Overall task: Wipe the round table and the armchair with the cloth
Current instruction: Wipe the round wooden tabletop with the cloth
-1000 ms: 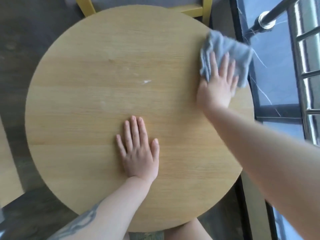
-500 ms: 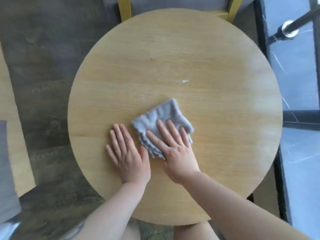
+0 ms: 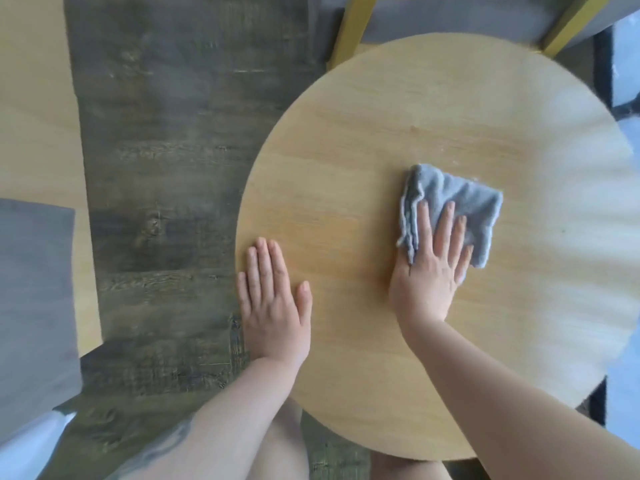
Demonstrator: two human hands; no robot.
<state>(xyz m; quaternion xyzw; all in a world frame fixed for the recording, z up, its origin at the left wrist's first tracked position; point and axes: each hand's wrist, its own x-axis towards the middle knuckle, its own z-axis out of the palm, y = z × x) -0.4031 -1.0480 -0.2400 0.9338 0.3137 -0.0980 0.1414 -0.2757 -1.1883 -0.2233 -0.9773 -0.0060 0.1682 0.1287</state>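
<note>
On the round wooden table, flat hands press folded terry cloth.

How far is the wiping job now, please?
Done: cannot tell; no wiped patch shows on the round table. In hand: the right hand presses the grey cloth flat on it, while the left hand rests flat near its edge. Left: the armchair behind looks untouched.
</note>
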